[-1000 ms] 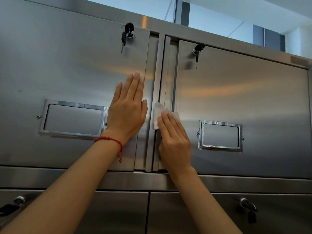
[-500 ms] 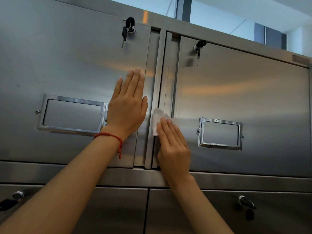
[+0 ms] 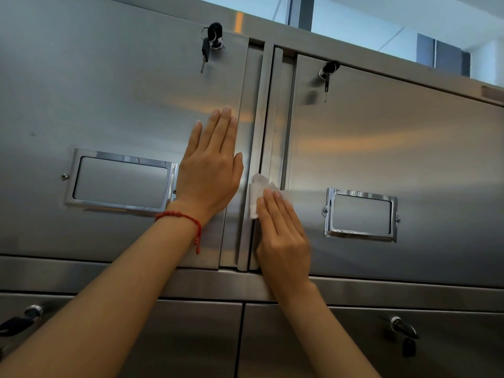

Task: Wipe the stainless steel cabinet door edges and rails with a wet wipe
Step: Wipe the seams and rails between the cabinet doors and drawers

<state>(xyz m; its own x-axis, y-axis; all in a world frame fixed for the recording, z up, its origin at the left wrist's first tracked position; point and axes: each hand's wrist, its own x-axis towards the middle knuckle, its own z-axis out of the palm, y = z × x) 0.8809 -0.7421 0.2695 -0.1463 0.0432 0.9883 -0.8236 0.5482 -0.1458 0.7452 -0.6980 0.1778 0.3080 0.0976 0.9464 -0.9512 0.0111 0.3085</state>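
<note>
A person's two bare arms reach up to a brushed stainless steel cabinet with a smooth, softly reflective surface. The left hand (image 3: 210,170) lies flat against the left cabinet door (image 3: 109,105), fingers straight and held close together, thumb slightly out. A thin red braided bracelet (image 3: 188,222) circles that wrist, a short tail hanging from it.

Just right of the left thumb, the right hand (image 3: 282,233) presses a crumpled white wet wipe (image 3: 257,195) against the vertical door rail (image 3: 261,126), a narrow folded steel strip running between the two doors. The right fingers are straight and together, laid over the wipe's lower part; its wrinkled upper edge sticks out above the fingertips. The hand's outer side rests over the edge of the right cabinet door (image 3: 395,148).

Left of the left hand sits a rectangular polished chrome label holder (image 3: 120,181) with rounded corners and small screws at its sides. A matching label holder (image 3: 361,215) sits right of the right hand. Above the left fingertips, black-headed keys (image 3: 211,42) hang from a round lock. Another key (image 3: 327,75) hangs in the right door's lock, above the right hand.

Below both wrists runs a flat horizontal steel rail (image 3: 409,293), and beneath it lower doors with more locks, one at the lower right (image 3: 401,326)
</note>
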